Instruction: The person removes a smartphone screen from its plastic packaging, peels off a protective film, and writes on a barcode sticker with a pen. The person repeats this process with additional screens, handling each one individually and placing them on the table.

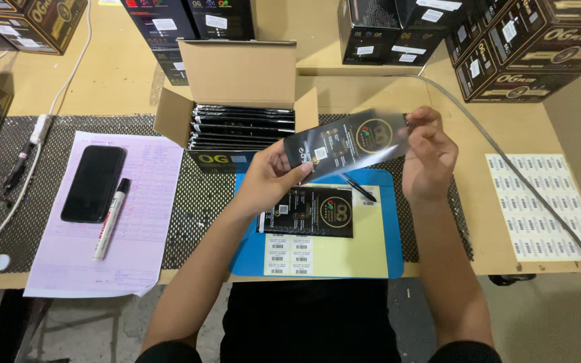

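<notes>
A wooden table carried an open cardboard box of black packets at the far side, with a blue mat nearer and a second black packet lying on it. Above the mat, a glossy black packet hung in the air. The left hand pinched its left end and the right hand gripped its right end, fingers closed on it.

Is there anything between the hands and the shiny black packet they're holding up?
No. The left hand and right hand grip the black packet directly at its two ends, above the blue mat. Nothing visible sits between them.
</notes>
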